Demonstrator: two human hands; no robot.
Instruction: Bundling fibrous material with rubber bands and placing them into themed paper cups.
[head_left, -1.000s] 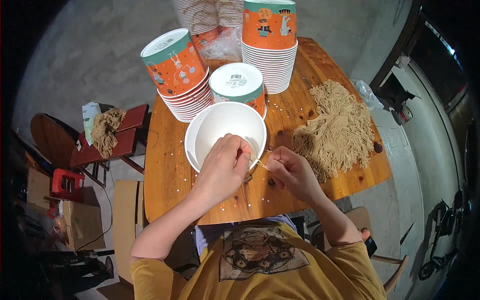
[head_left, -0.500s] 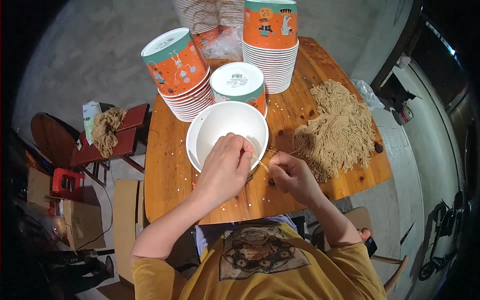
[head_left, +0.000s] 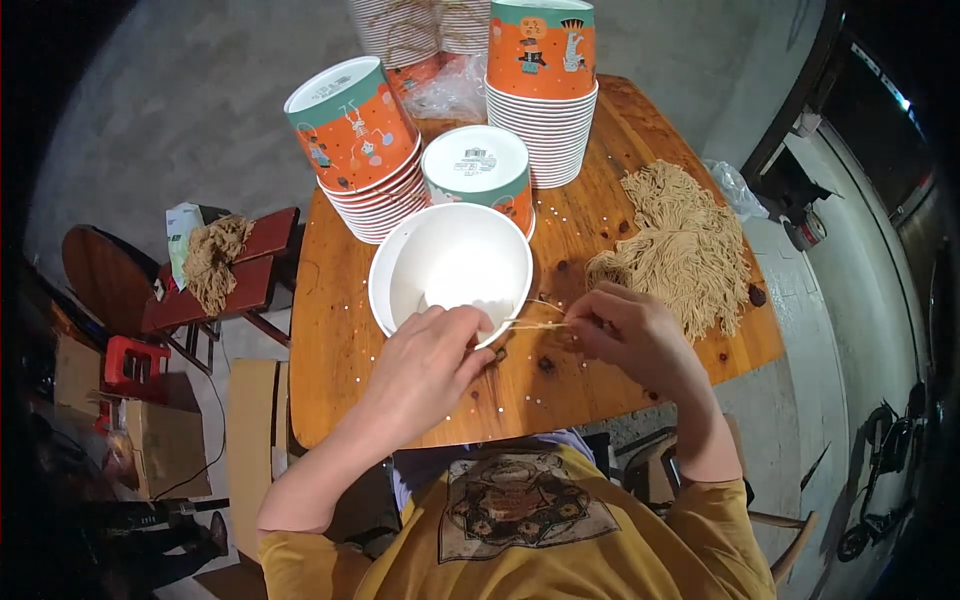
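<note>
A white paper bucket (head_left: 408, 262) stands on the wooden table in front of me, its mouth toward me. My left hand (head_left: 425, 360) lies at its near rim, its thumb and fingers pinched on a thin tan string (head_left: 535, 324). From there the string stretches across to my right hand (head_left: 635, 335), which pinches its other end above the table, to the right of the bucket. Part of the string arcs up loosely between the hands. The fingertips of my right hand are partly hidden. A heap of tan cut strings (head_left: 690, 250) lies just beyond my right hand.
Orange and green paper buckets stand upside down in stacks behind: a left stack (head_left: 355, 135), a low middle one (head_left: 475, 160) and a tall right one (head_left: 540, 90). Small white bits dot the table (head_left: 590, 390). More string (head_left: 215, 262) lies on a red bench at left.
My right hand has moved right and slightly up, drawing the string out straighter. My left hand has moved down and left to the bucket's near rim. The bucket has shifted slightly left.
</note>
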